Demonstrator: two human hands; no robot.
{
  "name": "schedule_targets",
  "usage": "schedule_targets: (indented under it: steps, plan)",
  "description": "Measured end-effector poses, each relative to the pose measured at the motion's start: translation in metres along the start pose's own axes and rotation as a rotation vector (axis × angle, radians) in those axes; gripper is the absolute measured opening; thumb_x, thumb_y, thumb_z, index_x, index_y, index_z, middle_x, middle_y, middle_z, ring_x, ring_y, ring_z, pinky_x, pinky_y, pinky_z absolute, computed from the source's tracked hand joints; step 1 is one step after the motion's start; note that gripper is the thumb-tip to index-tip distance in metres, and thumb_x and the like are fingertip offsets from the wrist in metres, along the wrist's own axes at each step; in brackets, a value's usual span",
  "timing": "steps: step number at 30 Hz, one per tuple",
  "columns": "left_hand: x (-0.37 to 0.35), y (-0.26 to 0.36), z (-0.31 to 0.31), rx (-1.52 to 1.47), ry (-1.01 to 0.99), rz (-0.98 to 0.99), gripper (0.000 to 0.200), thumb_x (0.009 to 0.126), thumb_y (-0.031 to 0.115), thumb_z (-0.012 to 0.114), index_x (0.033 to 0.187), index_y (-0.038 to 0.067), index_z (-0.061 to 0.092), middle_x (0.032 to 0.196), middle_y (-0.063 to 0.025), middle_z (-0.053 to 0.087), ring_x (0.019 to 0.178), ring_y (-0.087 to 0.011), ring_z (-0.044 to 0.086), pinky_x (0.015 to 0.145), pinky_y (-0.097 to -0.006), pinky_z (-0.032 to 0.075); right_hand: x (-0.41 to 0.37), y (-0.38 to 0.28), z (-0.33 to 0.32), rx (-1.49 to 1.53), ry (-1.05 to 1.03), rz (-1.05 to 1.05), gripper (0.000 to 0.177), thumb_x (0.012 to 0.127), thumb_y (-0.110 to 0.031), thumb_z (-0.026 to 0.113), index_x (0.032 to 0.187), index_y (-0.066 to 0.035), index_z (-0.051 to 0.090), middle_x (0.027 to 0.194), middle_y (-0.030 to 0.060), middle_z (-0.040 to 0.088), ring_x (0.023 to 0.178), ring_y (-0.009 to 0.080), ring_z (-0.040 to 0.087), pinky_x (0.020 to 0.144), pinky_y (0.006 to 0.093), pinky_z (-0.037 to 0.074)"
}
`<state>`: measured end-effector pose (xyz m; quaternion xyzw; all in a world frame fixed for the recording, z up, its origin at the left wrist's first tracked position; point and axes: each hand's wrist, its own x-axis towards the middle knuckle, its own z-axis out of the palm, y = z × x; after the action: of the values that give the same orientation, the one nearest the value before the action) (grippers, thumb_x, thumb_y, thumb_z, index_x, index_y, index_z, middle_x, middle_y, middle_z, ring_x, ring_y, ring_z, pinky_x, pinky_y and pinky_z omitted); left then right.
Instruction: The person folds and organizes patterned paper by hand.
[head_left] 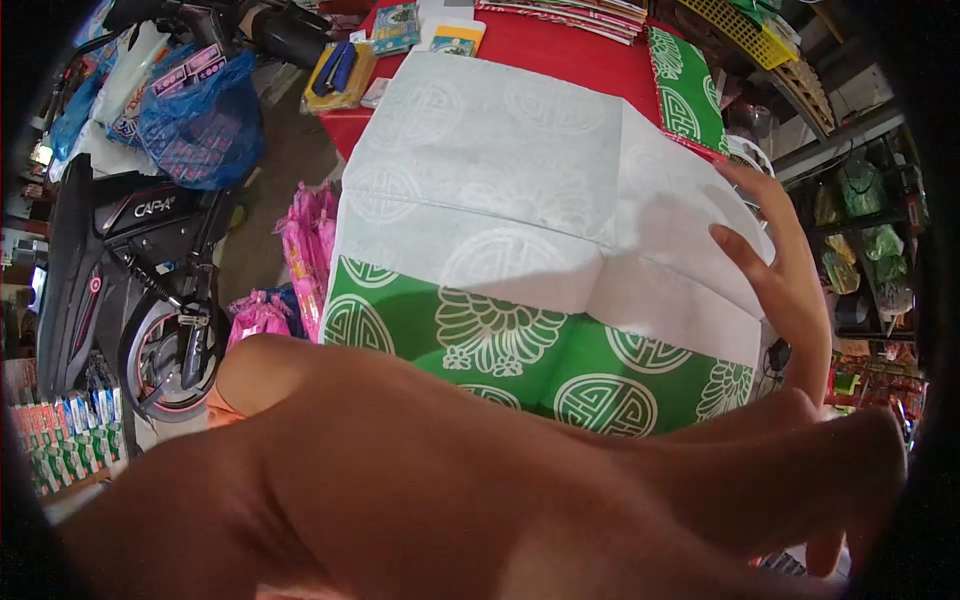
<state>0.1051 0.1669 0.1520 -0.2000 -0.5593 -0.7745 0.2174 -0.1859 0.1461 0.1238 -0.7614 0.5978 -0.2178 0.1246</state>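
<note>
A large creased sheet with a pale, faintly patterned back covers much of the table. Its green face, printed with white round emblems and flowers, shows along the near side. My right hand is at the sheet's right edge, thumb and fingers spread apart, a shadow falling on the paper. Close to the camera, my left arm crosses the whole lower view. My left hand is bent down at the far right, its fingers mostly hidden.
A red-covered table holds a folded green piece, stacked printed sheets and a blue stapler on a yellow pack. Left are pink wrapped items, a black motorbike and a blue bag. Shelves stand right.
</note>
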Motion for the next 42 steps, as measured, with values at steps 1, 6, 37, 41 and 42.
schedule_targets:
  steps: [1, 6, 37, 41, 42]
  plan:
    - [-0.002, 0.0, -0.001, 0.031, 0.043, 0.002, 0.063, 0.095, 0.042, 0.056, 0.136, -0.005, 0.059, 0.14, -0.0213, 0.057, 0.131, -0.031, 0.056, 0.109, -0.0418, 0.043, -0.005, -0.002, 0.001, -0.01, -0.021, -0.026, 0.05, 0.091, -0.018, 0.076, 0.138, -0.007, 0.061, 0.137, 0.0147, 0.062, 0.132, 0.0333, 0.055, 0.114, 0.0404, 0.039]
    - [-0.021, 0.012, -0.018, 0.336, 0.419, -0.065, 0.064, 0.092, 0.042, 0.058, 0.135, -0.006, 0.059, 0.139, -0.0209, 0.057, 0.13, -0.0303, 0.057, 0.107, -0.0419, 0.044, -0.033, -0.003, 0.004, 0.018, -0.096, -0.096, 0.048, 0.09, -0.011, 0.076, 0.135, -0.005, 0.062, 0.134, 0.0159, 0.064, 0.127, 0.0349, 0.059, 0.109, 0.0411, 0.043]
    - [-0.377, -0.09, 0.055, 1.968, 0.78, -0.676, 0.068, 0.079, 0.018, 0.081, 0.143, 0.017, 0.06, 0.153, -0.0209, 0.043, 0.141, -0.0446, 0.043, 0.117, -0.0568, 0.035, -0.386, 0.049, 0.122, -0.628, 0.406, 0.112, 0.04, 0.077, -0.011, 0.089, 0.115, -0.021, 0.08, 0.139, 0.0131, 0.051, 0.125, 0.0333, 0.048, 0.101, 0.0498, 0.04]
    - [-0.331, -0.05, 0.054, 2.012, 0.704, -0.611, 0.044, 0.075, 0.021, 0.077, 0.118, 0.014, 0.079, 0.133, -0.0129, 0.066, 0.128, -0.0361, 0.058, 0.112, -0.0518, 0.043, -0.369, 0.033, 0.087, -0.632, 0.468, 0.259, 0.039, 0.076, -0.012, 0.091, 0.113, -0.015, 0.082, 0.136, 0.0109, 0.053, 0.128, 0.0332, 0.052, 0.104, 0.0426, 0.046]
    - [-0.321, -0.037, 0.051, 2.02, 0.647, -0.59, 0.042, 0.075, 0.02, 0.076, 0.117, 0.013, 0.08, 0.13, -0.012, 0.068, 0.126, -0.0352, 0.06, 0.111, -0.0514, 0.045, -0.357, 0.032, 0.077, -0.535, 0.553, 0.269, 0.037, 0.076, -0.011, 0.09, 0.113, -0.015, 0.083, 0.135, 0.0115, 0.054, 0.128, 0.0332, 0.053, 0.105, 0.0428, 0.046]
